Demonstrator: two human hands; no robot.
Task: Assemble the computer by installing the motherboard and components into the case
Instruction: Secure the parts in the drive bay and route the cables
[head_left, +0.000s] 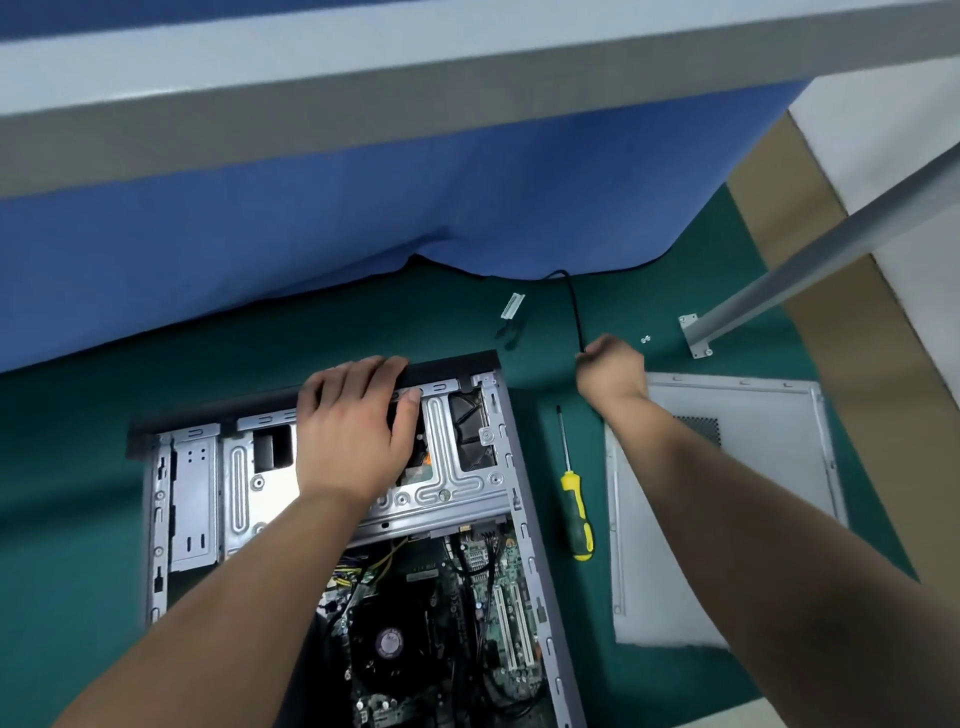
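An open computer case (524, 483) lies flat on the green mat. Its silver drive cage (239, 488) fills the far half, and the motherboard (467, 613) with a round CPU fan shows in the near half. My left hand (353, 426) rests on the far end of the case, fingers over the black front edge and thumb against the cage. My right hand (610, 369) is off to the right of the case, gripping a thin black cable (574, 306) that runs back toward the blue cloth.
A yellow-handled screwdriver (574, 509) lies right of the case, with the grey side panel (737, 499) beyond it. A small white connector part (512, 305) and two screws (645, 339) lie on the mat. A metal frame leg (769, 288) slants in at right. Blue cloth (311, 249) hangs behind.
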